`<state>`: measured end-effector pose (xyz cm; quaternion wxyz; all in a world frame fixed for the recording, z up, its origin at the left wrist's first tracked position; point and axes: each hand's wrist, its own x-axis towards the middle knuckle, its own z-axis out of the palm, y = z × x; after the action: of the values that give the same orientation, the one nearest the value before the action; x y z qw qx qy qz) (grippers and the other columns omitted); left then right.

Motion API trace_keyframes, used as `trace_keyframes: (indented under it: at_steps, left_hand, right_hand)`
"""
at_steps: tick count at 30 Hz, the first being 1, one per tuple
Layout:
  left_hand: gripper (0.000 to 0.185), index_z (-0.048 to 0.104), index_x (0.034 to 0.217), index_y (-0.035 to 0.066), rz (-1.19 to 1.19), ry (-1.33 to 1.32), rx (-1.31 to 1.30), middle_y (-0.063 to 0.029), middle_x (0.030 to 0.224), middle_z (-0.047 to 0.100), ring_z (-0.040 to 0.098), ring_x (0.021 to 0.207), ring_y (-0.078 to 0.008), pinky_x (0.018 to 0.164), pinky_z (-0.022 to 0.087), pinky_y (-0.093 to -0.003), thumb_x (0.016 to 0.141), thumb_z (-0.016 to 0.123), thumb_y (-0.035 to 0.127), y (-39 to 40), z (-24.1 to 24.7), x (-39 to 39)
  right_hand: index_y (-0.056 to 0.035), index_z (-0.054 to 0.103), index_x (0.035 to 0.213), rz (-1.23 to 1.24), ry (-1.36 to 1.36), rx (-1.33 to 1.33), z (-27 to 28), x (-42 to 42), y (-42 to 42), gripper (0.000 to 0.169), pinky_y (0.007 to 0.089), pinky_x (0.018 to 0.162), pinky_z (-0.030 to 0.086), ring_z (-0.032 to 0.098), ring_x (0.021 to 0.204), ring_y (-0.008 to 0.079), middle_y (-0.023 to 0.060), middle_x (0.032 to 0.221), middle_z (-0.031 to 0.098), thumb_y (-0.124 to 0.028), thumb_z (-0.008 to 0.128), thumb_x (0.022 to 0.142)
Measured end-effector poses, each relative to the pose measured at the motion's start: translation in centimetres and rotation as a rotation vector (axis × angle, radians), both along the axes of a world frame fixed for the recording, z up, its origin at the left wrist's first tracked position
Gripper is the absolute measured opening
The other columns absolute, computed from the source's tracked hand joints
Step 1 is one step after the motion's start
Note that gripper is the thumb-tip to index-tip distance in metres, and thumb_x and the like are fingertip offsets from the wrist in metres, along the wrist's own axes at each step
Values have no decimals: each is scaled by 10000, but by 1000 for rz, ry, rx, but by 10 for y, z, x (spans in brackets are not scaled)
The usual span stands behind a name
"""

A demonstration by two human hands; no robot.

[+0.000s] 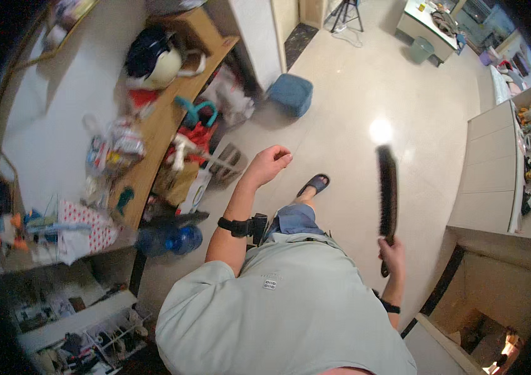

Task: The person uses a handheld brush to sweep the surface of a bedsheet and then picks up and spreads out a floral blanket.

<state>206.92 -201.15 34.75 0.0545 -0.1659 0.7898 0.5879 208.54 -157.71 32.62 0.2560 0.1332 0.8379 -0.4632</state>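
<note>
My right hand (393, 255) is closed round the handle of a long dark bristle brush (388, 192), which points away from me over the pale floor. Its bristles face left. My left hand (270, 165) hangs in the air ahead of my body with loosely curled fingers and nothing in it. Below it in the picture, a foot in a dark slipper (314, 185) stands on the floor (340, 122). Each wrist or forearm wears a black strap; the left one (243, 227) carries a small box.
To my left runs a wooden desktop (165, 124) with a helmet (155, 63), bags and clutter. A blue water jug (172, 240) lies by it. Ahead are a blue pouf (291, 93) and a bin (421, 49). White cabinets (488, 173) line the right.
</note>
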Motion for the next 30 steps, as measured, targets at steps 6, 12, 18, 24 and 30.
trace_keyframes:
  at_steps: [6,12,18,24,30]
  left_hand:
    - [284,571,993,-14,-172,3,-41,-48,839,606,556,760,-119,693,454,-264,852,560,233,34,13,-198]
    - [298,585,995,4,-505,114,-10,-81,855,616,569,793,-148,720,460,-281,847,567,262,114,35,-353]
    - [328,586,1010,7,-764,145,-127,-133,922,631,600,845,-217,751,473,-316,839,568,286,192,26,-481]
    - [298,570,1010,-16,-643,120,-117,-79,864,612,564,785,-140,703,460,-277,848,567,235,222,47,-615]
    - [306,573,1017,-9,-462,124,27,-90,899,627,585,802,-158,725,466,-275,843,572,242,245,45,-730]
  right_hand:
    - [-43,513,809,-327,104,-6,2,-66,9,140,239,482,391,474,513,95,-9,597,488,-103,626,755]
    - [-36,494,925,-542,316,-203,23,-156,46,209,252,539,409,482,575,100,5,699,504,-82,621,765]
    - [-32,467,917,-729,152,-537,0,-259,83,144,246,444,423,484,479,112,24,616,484,-78,553,810]
    - [-24,469,896,-654,266,-487,7,-430,135,157,284,455,433,495,482,128,40,610,481,-85,532,765]
    - [-10,501,1023,-508,801,435,60,-621,183,339,394,601,455,573,645,337,173,715,590,-138,599,726]
